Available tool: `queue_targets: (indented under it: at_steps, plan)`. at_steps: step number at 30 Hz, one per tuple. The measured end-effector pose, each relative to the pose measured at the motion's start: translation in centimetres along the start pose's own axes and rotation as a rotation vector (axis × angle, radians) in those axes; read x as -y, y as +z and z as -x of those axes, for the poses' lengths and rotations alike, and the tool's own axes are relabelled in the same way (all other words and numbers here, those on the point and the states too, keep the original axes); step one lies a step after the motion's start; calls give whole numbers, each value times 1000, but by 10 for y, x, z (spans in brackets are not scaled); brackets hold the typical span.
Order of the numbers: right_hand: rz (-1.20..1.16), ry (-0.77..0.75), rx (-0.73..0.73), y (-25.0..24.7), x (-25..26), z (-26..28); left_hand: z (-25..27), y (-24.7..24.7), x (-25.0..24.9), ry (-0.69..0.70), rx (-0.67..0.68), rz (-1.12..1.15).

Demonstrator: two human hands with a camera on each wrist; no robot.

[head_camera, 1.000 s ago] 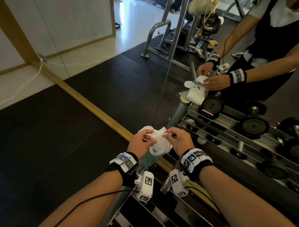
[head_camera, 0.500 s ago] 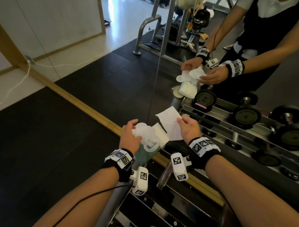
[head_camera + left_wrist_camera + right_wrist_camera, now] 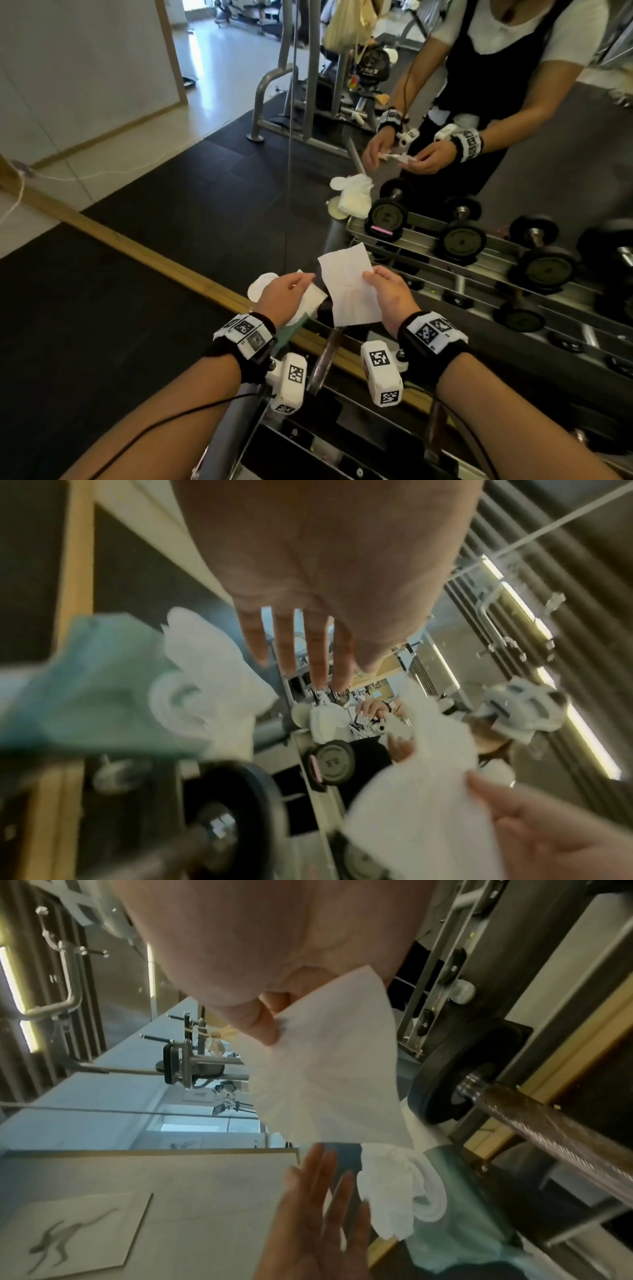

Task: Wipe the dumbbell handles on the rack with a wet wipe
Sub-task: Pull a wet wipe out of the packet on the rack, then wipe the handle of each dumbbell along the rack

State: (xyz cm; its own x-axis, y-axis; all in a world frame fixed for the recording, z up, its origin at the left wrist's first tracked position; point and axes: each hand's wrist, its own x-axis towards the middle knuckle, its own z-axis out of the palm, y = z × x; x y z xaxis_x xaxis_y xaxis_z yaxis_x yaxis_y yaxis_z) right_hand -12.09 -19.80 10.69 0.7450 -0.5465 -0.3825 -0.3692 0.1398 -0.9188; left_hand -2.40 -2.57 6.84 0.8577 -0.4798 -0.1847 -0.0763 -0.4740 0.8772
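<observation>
White wet wipe [image 3: 349, 284], unfolded, above knurled dumbbell handle [image 3: 555, 1123]

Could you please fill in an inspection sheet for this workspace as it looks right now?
Surface: metal dumbbell rack set against a wall mirror.
Job's things: white wet wipe unfolded, held up above the rack; wipe packet, green with wipes sticking out, on the rack's left end; dumbbell handle bare, not yet wiped.
Clutter: nothing seen.
Hands: right hand pinches the wipe's edge; left hand has straight fingers beside the packet and holds nothing.
Cables: black cable runs along the left forearm from the wrist camera.
Surroundings: dark rubber floor, wooden floor strip.
</observation>
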Motion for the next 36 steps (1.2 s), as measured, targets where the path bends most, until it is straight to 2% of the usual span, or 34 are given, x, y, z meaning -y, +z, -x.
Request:
queue_targets:
  at_steps: [2,4,9,17,20,25,28,32,36]
  plan:
    - [-125,40,30,-4,-2,12,13,10,-26,-138,125,342]
    - [-224,57,40,-7,-6,20,21,19,-40,-196,229,461]
    - [-226,96,8,-18,-18,34,23,33,-47,-152,182,255]
    - [-176,137,16,-39,-41,42,44,42,-36,-46,290,302]
    - [-250,149,29,-41,-50,41,48,42,-34,-15,280,301]
    - [-240,128,112,-47,-59,44,47,48,-24,9,220,268]
    - [-117,32,143,-53,-64,44,48,55,-16,45,243,283]
    - [198,-213,138,-53,-67,42,47,67,-8,106,156,171]
    - [374,-224,131,-55,-72,40,49,76,-8,102,136,21]
